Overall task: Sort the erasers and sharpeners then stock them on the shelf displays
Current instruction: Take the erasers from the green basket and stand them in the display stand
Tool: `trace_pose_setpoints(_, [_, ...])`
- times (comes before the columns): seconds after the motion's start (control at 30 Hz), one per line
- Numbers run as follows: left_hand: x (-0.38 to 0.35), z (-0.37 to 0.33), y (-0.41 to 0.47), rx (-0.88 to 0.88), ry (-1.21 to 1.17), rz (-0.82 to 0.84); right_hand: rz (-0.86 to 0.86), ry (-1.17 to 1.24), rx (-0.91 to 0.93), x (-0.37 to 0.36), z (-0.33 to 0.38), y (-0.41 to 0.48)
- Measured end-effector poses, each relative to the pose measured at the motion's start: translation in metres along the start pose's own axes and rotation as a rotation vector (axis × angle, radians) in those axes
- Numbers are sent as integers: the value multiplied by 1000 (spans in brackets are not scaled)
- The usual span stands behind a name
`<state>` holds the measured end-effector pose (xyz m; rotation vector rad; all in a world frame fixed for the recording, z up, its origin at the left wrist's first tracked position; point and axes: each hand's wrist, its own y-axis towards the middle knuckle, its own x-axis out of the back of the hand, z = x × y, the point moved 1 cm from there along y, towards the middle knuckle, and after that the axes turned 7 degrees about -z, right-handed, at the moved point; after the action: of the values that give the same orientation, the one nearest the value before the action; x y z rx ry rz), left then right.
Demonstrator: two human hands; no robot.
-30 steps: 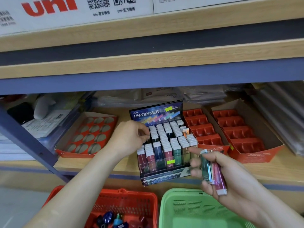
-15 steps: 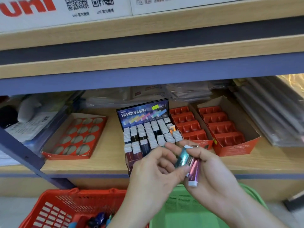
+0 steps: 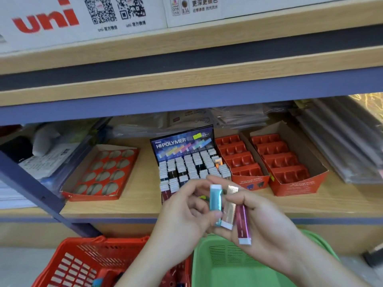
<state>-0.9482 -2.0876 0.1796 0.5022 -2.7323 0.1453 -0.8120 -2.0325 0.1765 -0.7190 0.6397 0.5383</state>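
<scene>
Hands (image 3: 182, 212) (image 3: 267, 224) on erasers (image 3: 229, 208) before shelf edge (image 3: 93, 214)

Red "uni" logo w/ 2 QR codes on white box (image 3: 83, 19) on top shelf, "one ink" on next box (image 3: 207, 9), "HI-POLYMER" on eraser display (image 3: 182, 141) header, "PVC" at its rt corner.

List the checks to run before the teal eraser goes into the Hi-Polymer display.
1. Pinch on the teal eraser by the left hand: ok.
2. Hold on the gold eraser and magenta eraser in the right hand: ok.
3. Gap between teal eraser and gold eraser: not ok, they lie side by side, apparently touching.
4. Free slot in the Hi-Polymer display: cannot tell, the hands hide its front rows.
5. Way to the display: ok, it stands directly behind the hands.
</scene>
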Motion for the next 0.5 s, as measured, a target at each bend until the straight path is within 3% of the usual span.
trace_pose_setpoints(0.2, [37,-14,38,-55,-182,-261,-249,2,86,13,8,6])
trace_pose_setpoints(0.3, [38,-11,69,-88,-120,-310,-311,34,96,16,11,8])
trace_pose_setpoints(0.5, [24,1,112,-170,193,-272,-259,32,138,18,16,8])
